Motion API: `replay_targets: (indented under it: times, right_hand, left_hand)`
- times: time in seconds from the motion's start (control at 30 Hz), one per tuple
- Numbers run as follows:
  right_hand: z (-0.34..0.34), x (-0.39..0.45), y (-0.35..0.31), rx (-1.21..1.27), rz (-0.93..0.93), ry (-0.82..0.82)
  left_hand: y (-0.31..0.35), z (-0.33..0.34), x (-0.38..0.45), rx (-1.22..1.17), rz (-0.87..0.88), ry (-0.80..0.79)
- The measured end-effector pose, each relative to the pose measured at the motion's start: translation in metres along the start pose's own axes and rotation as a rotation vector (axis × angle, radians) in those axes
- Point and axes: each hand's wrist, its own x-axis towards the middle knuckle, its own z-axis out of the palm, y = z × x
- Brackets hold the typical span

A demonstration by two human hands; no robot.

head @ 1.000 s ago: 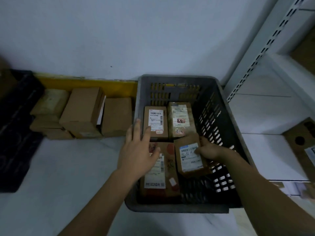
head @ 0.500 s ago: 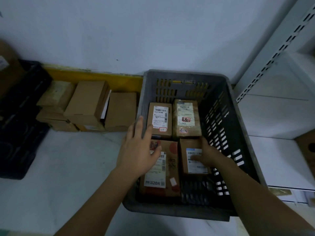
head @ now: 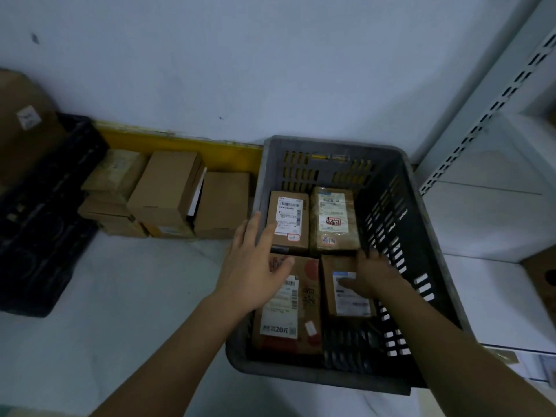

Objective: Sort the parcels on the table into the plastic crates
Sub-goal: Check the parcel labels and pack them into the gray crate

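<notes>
Parcel (head: 346, 285) down now: a second ago tilted up in the right hand (head: 371, 276) above the crate floor, half a second ago nearly level, now flat on the floor of the grey crate (head: 421, 236), against its right wall, beside the long parcel (head: 288, 308) at the front left. Fourth one in, then, behind it two more (head: 289, 224) side by side toward the back wall. Placement as good as done, by the look of it; release and withdrawal probably next.

Right hand blurred, low inside the crate, fingers spread and fairly straight across the parcel's top, thumb over the label, pressing or resting rather than pinching. Left hand (head: 255, 267) unchanged in place over that second: palm down across the crate's left rim, fingers straight and loose, tips reaching over the back-left parcel, gripping nothing. Both forearms reaching in from the table's (head: 120, 326) near edge, hands well apart.

Still to sort: brown boxes (head: 168, 194) clustered at the back edge of the table, left of the crate, against the yellow strip. Black crate (head: 39, 224) at the far left edge.
</notes>
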Motion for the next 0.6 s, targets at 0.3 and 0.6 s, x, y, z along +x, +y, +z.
replay_targets:
  times: [0.3, 0.6]
  right_hand:
    - [-0.066, -0.032, -0.084, 0.187, -0.035, 0.548]
    - [-0.111, -0.072, -0.277, 0.265, -0.247, 0.743]
  left_hand:
    - [-0.084, -0.029, 0.011, 0.014, -0.164, 0.106]
    - [-0.198, -0.071, 0.036, 0.234, -0.157, -0.038]
